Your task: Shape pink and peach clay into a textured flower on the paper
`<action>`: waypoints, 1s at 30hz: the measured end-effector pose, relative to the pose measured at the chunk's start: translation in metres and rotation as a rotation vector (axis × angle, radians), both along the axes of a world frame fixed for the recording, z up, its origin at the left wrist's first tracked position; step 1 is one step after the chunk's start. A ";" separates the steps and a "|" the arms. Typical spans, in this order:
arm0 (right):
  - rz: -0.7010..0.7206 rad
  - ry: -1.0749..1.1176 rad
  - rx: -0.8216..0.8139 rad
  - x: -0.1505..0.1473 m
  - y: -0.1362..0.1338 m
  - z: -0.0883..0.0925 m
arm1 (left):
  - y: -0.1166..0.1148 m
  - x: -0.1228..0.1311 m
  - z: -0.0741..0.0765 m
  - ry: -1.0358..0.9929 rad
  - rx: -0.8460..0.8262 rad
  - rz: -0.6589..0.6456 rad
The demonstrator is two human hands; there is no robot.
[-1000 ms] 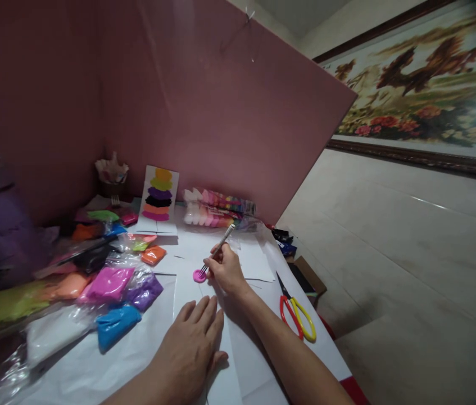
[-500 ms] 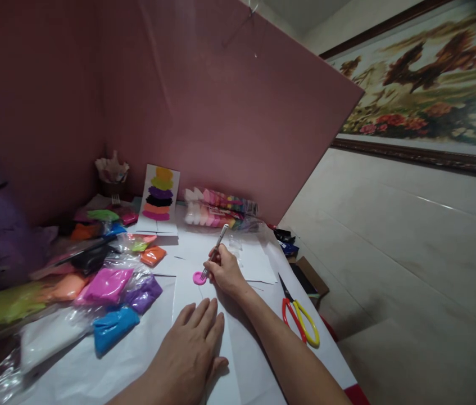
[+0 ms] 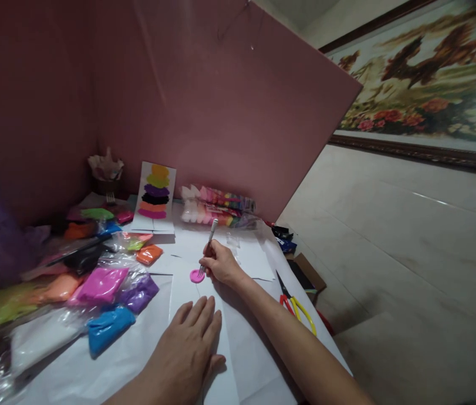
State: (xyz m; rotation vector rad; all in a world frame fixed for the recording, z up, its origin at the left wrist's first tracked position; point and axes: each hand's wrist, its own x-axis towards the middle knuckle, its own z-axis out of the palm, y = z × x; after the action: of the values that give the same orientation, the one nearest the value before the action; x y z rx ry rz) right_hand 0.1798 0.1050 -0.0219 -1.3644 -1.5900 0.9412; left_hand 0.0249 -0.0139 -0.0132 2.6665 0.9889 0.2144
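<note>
My right hand (image 3: 220,263) is closed round a thin metal tool (image 3: 209,238), held like a pen, its tip touching a small flat pink clay disc (image 3: 197,275) on a white paper sheet (image 3: 187,292). My left hand (image 3: 187,351) lies flat on the paper nearer to me, fingers stretched out and together, holding nothing.
Bags of coloured clay lie at the left: pink (image 3: 100,284), purple (image 3: 140,292), blue (image 3: 105,329), orange (image 3: 149,254). A colour card (image 3: 155,192) and a pack of clay sticks (image 3: 216,207) stand by the pink board (image 3: 221,112). Red-and-yellow scissors (image 3: 297,308) lie at the table's right edge.
The tool in my right hand has tilted more upright, its top swinging left. My left hand has stayed flat on the paper.
</note>
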 end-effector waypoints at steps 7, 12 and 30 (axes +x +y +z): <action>0.022 -0.034 0.013 0.005 0.012 0.000 | 0.000 -0.001 0.001 0.014 -0.022 0.001; 0.016 -0.017 -0.019 0.004 0.013 0.000 | 0.001 -0.001 -0.002 -0.007 -0.010 0.000; -0.057 0.055 -0.027 -0.001 0.011 0.009 | 0.001 -0.001 0.002 -0.010 -0.044 0.000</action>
State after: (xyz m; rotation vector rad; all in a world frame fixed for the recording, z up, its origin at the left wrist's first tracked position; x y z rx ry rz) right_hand 0.1785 0.1163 -0.0133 -1.3837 -1.4946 0.9607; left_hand 0.0238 -0.0126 -0.0117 2.6237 0.9793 0.2033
